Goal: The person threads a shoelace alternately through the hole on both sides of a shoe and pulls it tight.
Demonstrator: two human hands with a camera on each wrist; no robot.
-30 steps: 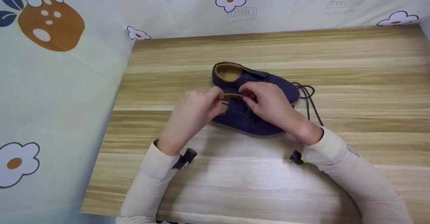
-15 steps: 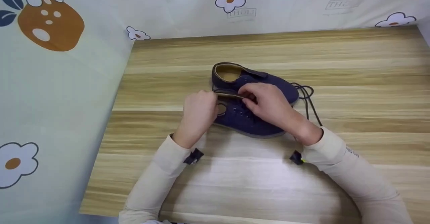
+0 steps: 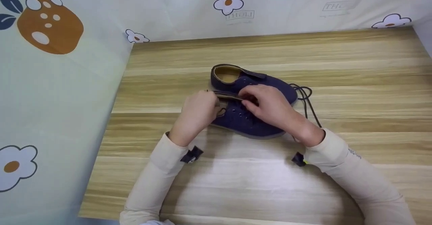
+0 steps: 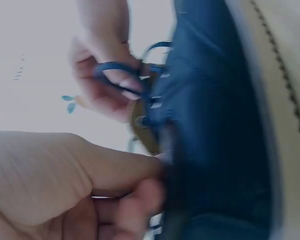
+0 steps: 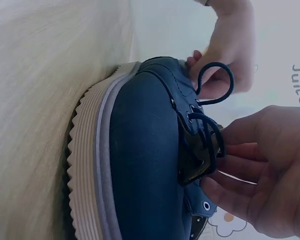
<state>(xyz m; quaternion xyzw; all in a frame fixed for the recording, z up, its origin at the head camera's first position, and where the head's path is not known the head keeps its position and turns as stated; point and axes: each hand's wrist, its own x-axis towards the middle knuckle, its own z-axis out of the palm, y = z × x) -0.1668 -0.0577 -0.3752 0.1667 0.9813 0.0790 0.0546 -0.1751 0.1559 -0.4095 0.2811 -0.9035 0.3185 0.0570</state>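
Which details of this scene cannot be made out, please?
Head view: heel of the near shoe, hidden by the left hand.
Head view: part of the far shoe, hidden by the right hand.
Left wrist view: where the left fingers touch the near shoe, blurred.
Right wrist view: end of the sole, cut off by the bottom edge.
Head view: fine print below the boxed lettering, too small.

Screened-off table corner, room type unclear: wood-grain table [image 3: 256,184], pale sheeting [image 3: 175,12] printed with flowers [image 3: 228,2], cartoon fruit [image 3: 64,32].
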